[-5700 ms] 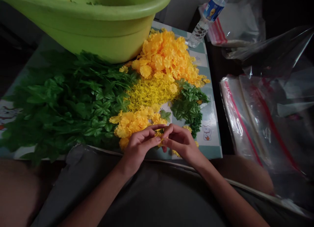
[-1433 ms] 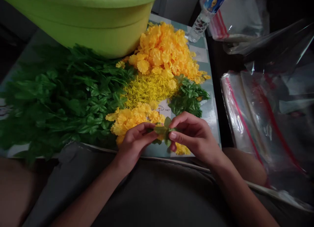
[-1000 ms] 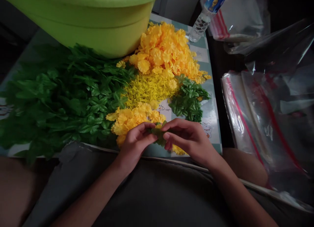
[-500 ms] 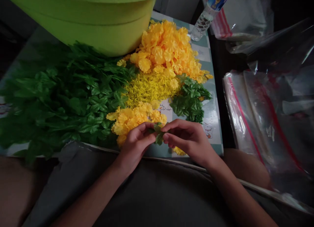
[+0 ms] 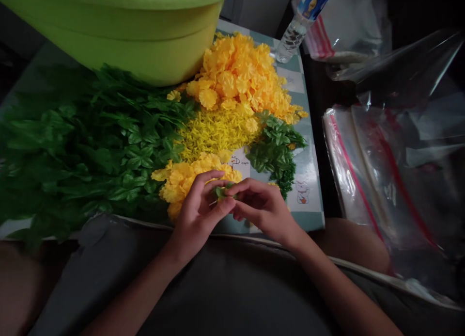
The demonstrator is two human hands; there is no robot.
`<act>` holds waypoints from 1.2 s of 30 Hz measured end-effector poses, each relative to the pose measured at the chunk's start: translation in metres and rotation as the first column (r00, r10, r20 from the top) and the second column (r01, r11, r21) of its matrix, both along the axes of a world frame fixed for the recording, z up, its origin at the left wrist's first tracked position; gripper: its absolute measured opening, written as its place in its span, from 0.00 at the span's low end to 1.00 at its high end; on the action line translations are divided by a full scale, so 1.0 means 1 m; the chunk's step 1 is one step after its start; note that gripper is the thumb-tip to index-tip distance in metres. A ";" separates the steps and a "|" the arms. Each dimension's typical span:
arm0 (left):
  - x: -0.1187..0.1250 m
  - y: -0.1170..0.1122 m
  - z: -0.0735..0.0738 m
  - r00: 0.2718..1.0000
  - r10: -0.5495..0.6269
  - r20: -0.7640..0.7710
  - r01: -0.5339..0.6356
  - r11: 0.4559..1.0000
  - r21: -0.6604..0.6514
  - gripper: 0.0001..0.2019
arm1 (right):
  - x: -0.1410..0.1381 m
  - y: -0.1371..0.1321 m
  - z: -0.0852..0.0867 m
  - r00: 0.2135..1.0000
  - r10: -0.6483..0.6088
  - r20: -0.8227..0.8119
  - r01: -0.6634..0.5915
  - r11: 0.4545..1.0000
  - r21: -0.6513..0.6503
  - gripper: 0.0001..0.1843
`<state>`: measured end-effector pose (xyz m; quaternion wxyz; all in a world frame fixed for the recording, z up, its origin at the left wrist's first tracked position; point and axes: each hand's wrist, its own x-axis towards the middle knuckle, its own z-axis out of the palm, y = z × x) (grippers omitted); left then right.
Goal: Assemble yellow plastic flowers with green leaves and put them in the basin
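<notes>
Just below the frame's centre, a small green leaf piece [image 5: 221, 193], seemingly unfinished, is pinched by our left hand's [image 5: 196, 207] and right hand's [image 5: 267, 210] fingertips; we have orange-yellow flowers [image 5: 241, 72], upper centre, and green leaves [image 5: 87, 142], left, left over in heaps.

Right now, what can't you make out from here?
- Head view, small green leaf piece: partly hidden by the left hand and right hand.
- Head view, light green plastic tub: inside hidden by its wall, far side cut off by the upper edge.
- Head view, blue-labelled clear plastic bottle: top cut off by the upper edge.
- Head view, dark green leaf pile: left end blurred.
</notes>
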<state>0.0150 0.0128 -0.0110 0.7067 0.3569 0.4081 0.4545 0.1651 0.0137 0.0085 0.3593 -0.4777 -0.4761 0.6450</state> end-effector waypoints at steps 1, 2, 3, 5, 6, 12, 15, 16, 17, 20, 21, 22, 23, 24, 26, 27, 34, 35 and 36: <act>0.000 0.000 0.001 0.998 0.027 -0.051 -0.026 0.999 0.026 0.19 | 0.001 0.001 0.003 1.000 0.024 0.013 -0.024 1.000 0.002 0.11; 0.001 0.000 0.002 0.993 0.052 -0.104 -0.047 0.998 0.049 0.19 | 0.003 0.002 0.006 0.997 0.065 0.031 -0.065 0.998 0.006 0.14; 0.001 0.000 0.003 0.986 0.072 -0.153 -0.063 0.996 0.063 0.18 | 0.008 0.003 0.010 0.992 0.110 0.060 -0.111 0.994 0.013 0.18; 0.002 0.000 0.004 0.972 0.090 -0.219 -0.079 0.995 0.058 0.14 | 0.022 0.007 0.018 0.974 0.151 0.170 -0.160 0.986 0.039 0.24; 0.003 0.000 0.004 0.969 0.087 -0.232 -0.079 0.996 0.044 0.12 | 0.031 0.010 0.021 0.961 0.101 0.257 -0.123 0.990 0.069 0.23; 0.007 -0.002 0.001 0.981 0.042 -0.190 -0.043 0.999 0.001 0.08 | 0.087 0.020 0.015 0.369 -0.307 0.877 0.054 0.949 0.310 0.06; 0.009 -0.003 0.000 0.988 0.015 -0.155 -0.012 1.000 0.018 0.06 | 0.098 0.018 0.006 0.144 -0.093 0.985 -0.070 0.992 0.104 0.09; 0.010 -0.003 -0.001 0.989 0.008 -0.147 -0.004 1.000 0.025 0.06 | 0.099 0.016 0.004 0.098 -0.031 0.995 -0.092 0.995 0.040 0.10; 0.010 -0.003 0.000 0.990 0.003 -0.141 0.001 1.000 0.031 0.06 | 0.100 0.015 0.002 0.066 0.017 0.998 -0.108 0.994 -0.010 0.11; 0.010 -0.004 0.000 0.990 0.000 -0.142 0.006 0.999 0.042 0.06 | 0.101 0.013 -0.003 0.051 0.071 0.996 -0.138 0.988 -0.064 0.11; 0.010 -0.004 0.000 0.990 -0.002 -0.144 0.007 0.999 0.040 0.06 | 0.102 0.013 -0.005 0.059 0.075 0.995 -0.148 0.987 -0.066 0.10; 0.010 -0.004 0.000 0.989 -0.002 -0.147 0.007 0.999 0.035 0.06 | 0.102 0.014 -0.007 0.064 0.081 0.995 -0.160 0.985 -0.070 0.09; 0.010 -0.004 0.000 0.989 -0.004 -0.149 0.008 1.000 0.028 0.06 | 0.102 0.014 -0.009 0.065 0.085 0.994 -0.172 0.982 -0.073 0.09; 0.010 -0.004 0.000 0.988 -0.005 -0.152 0.008 1.000 0.019 0.06 | 0.102 0.015 -0.011 0.061 0.087 0.994 -0.181 0.981 -0.075 0.08; 0.011 -0.004 0.001 0.988 -0.007 -0.154 0.008 1.000 0.005 0.07 | 0.101 0.016 -0.013 0.043 0.083 0.996 -0.195 0.978 -0.073 0.08; 0.011 -0.004 0.001 0.989 -0.008 -0.151 0.008 1.000 0.001 0.07 | 0.100 0.017 -0.014 0.030 0.078 0.996 -0.200 0.977 -0.071 0.08; 0.012 -0.001 0.003 0.994 0.002 -0.108 -0.006 0.999 -0.038 0.07 | 0.090 0.018 -0.011 -0.035 0.019 0.999 -0.196 0.980 -0.025 0.10; 0.012 -0.001 0.003 0.996 0.002 -0.093 -0.007 0.999 -0.050 0.07 | 0.090 0.019 -0.011 -0.026 0.015 1.000 -0.205 0.979 -0.020 0.11; 0.012 0.000 0.003 0.997 0.002 -0.076 -0.006 0.998 -0.062 0.07 | 0.090 0.019 -0.011 -0.012 0.013 1.000 -0.215 0.976 -0.015 0.11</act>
